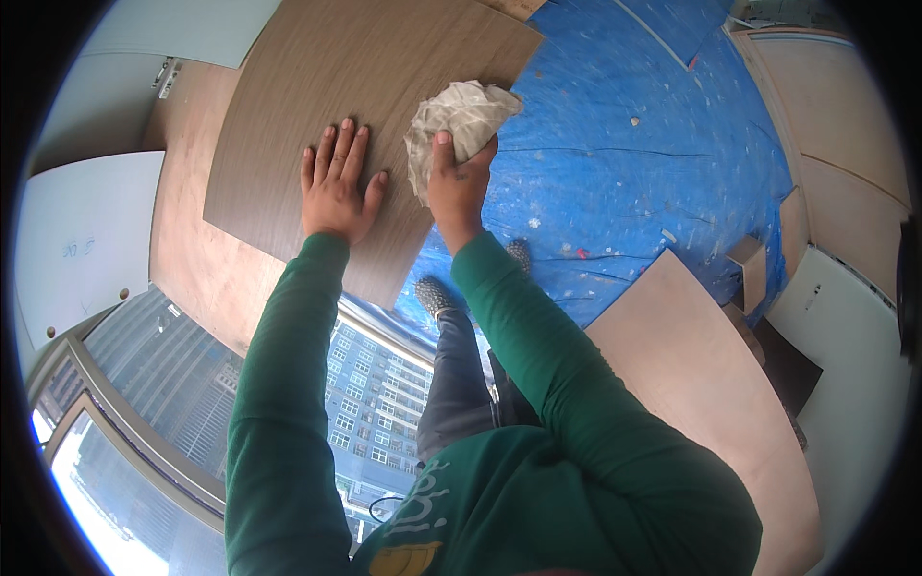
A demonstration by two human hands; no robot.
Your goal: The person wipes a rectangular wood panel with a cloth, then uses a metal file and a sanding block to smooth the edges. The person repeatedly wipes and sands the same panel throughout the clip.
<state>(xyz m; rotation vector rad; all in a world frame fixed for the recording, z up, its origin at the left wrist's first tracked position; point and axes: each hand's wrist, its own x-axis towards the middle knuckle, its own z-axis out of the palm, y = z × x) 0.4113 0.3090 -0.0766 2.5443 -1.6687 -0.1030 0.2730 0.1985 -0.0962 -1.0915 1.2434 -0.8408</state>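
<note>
A brown wood-grain panel lies flat on a paler plywood surface. My left hand rests flat on the panel, fingers spread, with nothing in it. In my right hand is a crumpled off-white cloth, the thumb pressed over its near side. The cloth sits at the panel's right edge, partly over the blue sheeting below. My right fingers are mostly hidden behind the cloth.
Blue plastic sheeting with scattered debris covers the floor. A white door panel and a hinge are at left. A pale board leans at lower right, near white panels. Windows lie close below my arms.
</note>
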